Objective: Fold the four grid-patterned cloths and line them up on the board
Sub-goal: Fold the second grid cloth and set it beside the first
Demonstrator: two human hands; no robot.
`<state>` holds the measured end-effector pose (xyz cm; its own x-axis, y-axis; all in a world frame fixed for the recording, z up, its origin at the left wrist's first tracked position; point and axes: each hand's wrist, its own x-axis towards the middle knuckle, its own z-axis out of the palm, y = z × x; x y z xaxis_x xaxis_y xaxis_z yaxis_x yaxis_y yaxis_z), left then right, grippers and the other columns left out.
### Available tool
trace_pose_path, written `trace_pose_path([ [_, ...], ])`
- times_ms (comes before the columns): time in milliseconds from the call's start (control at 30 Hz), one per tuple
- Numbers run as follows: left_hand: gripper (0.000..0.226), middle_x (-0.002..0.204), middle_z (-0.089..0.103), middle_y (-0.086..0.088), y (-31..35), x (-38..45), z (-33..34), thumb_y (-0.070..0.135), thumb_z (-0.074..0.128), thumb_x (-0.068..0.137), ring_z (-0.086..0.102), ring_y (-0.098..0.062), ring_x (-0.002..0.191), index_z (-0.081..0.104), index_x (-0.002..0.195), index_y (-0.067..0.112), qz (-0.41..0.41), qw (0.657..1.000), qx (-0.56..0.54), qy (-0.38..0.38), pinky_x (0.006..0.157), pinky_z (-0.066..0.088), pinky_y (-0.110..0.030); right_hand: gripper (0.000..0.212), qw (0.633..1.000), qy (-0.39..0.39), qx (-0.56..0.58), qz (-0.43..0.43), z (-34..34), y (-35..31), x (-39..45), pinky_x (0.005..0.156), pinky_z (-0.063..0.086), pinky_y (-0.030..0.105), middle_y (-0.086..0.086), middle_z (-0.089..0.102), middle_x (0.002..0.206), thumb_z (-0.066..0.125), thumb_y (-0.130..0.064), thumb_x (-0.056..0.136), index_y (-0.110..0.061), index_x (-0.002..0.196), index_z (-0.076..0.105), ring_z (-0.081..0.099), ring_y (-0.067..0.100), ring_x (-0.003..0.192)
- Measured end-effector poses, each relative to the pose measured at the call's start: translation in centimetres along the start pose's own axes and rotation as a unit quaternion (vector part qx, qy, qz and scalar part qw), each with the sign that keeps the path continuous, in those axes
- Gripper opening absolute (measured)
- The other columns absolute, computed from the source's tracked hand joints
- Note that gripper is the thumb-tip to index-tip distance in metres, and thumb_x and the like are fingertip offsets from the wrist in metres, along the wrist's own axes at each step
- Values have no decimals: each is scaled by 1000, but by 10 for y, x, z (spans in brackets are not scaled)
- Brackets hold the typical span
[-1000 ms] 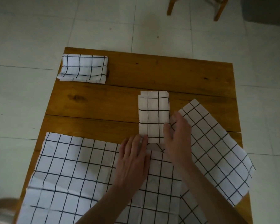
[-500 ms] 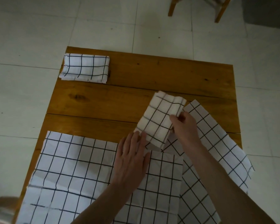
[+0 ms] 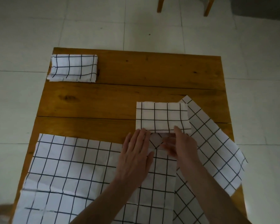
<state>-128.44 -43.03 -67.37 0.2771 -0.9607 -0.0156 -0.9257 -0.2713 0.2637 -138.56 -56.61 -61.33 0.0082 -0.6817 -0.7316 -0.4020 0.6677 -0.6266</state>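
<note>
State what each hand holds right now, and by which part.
Left hand holds nothing; it lies flat on the large unfolded grid-patterned cloth. Right hand, blurred, touches the folded grid-patterned cloth's near edge; a grip cannot be told.

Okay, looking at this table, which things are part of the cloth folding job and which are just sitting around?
Part of the job:
- folded cloth at the far left corner
- folded cloth by the hands
- large flat cloth
- angled flat cloth
- wooden board
- left hand
- right hand

Just lying about:
- wooden chair legs
- tiled floor
</note>
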Motion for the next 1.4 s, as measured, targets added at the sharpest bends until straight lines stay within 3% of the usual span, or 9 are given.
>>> trace_pose_path([
  [100,63,163,39,-15,-1,-2,4,43,32,109,35,-30,152,33,159,5,3,1000,10,-8,119,38,-53,35,964,42,-153,-213,-16,18,-13,47,43,28,1,68,64,47,-40,107,-17,87,66,58,10,50],
  [200,63,162,40,-16,-1,-4,6,43,34,108,36,-31,152,35,158,4,6,1000,16,-10,119,38,-54,34,792,78,-393,-460,-24,44,-8,71,56,31,-4,69,101,38,-36,109,-20,115,67,65,11,89],
  [267,62,162,40,-16,0,-4,7,42,36,107,36,-31,151,36,157,5,5,1000,14,-9,119,38,-54,48,698,38,-500,-512,-19,57,1,107,48,40,5,58,145,31,-37,110,-14,146,55,53,22,136],
  [367,63,160,44,-15,2,-3,8,43,35,105,40,-31,149,40,156,6,3,1000,12,-16,118,39,-55,59,650,-6,-573,-500,-8,68,7,124,21,44,5,29,168,16,-44,112,-14,160,32,21,20,157],
  [567,67,159,45,-13,2,0,9,45,34,101,43,-31,147,41,157,9,-8,999,32,-28,117,39,-57,65,643,-36,-603,-471,-4,77,20,127,9,43,-2,5,173,4,-54,110,-20,165,11,0,13,159],
  [800,62,163,39,-11,1,-4,9,44,33,106,36,-29,151,35,159,12,-16,999,33,-15,118,36,-58,67,649,-26,-593,-476,-31,77,26,125,23,52,0,11,173,14,-56,110,-16,164,20,7,14,159],
  [1067,61,167,32,-7,1,-5,10,46,29,108,28,-26,156,30,162,17,-29,999,17,-16,122,31,-56,71,683,38,-594,-423,-66,87,33,127,19,47,0,5,174,15,-59,108,-17,165,12,3,14,159],
  [1300,58,162,40,-8,3,-1,6,44,32,108,35,-28,151,38,158,15,-34,999,0,-23,121,31,-56,67,728,88,-540,-414,-57,91,27,129,9,45,0,17,172,24,-55,107,-17,163,26,10,14,159],
  [1400,50,146,52,-9,10,12,-2,43,33,107,48,-29,135,53,144,15,-64,997,-36,3,113,40,-53,59,740,104,-516,-419,-56,80,26,127,18,46,0,36,165,32,-51,107,-17,154,44,29,17,153],
])
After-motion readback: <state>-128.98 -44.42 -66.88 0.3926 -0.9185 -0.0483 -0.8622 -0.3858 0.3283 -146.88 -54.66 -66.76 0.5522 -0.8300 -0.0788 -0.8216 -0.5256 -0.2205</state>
